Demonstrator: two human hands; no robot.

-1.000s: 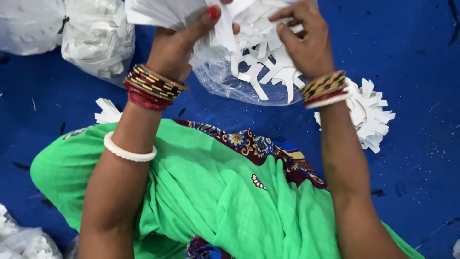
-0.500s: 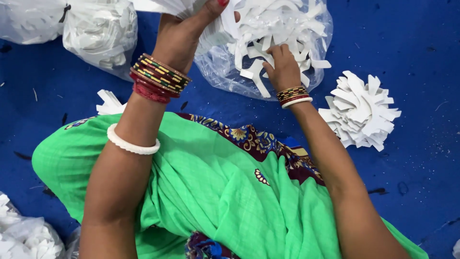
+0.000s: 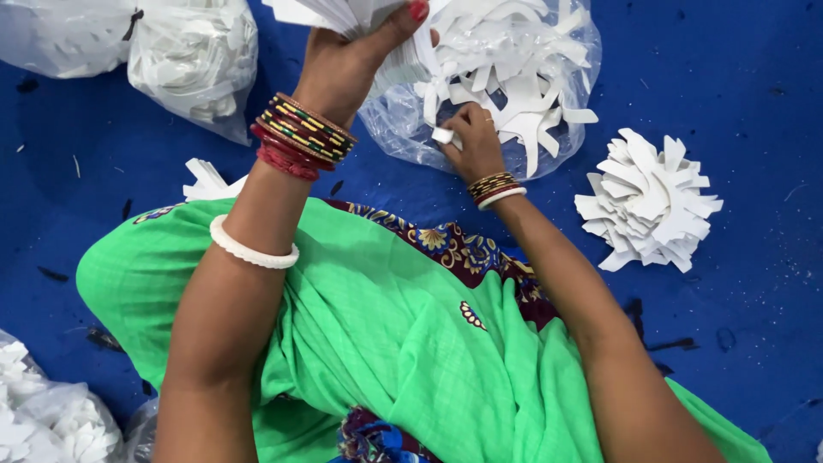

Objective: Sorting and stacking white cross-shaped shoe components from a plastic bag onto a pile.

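The right hand [image 3: 470,141] pinched one white cutout [image 3: 442,135] at the open bag [image 3: 549,137], the heap just beyond its fingers; the left hand [image 3: 347,60], higher, clamped a stack [image 3: 343,13].

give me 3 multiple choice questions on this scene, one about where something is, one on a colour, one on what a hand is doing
1. Where does the loose fanned pile of white cut-outs lie?
A. on the blue floor, to the right of the open clear bag
B. inside a knotted bag
C. on the green cloth

2. What colour is the cloth over the lap?
A. yellow
B. green
C. black

3. What is the right hand doing?
A. resting flat on the floor
B. holding scissors
C. pinching a white piece at the open clear bag

Answers:
1 A, the pile sits on bare floor apart from the bag.
2 B, bright green with a patterned dark border.
3 C, its fingers close on a piece, while the left hand grips a stack of white pieces.
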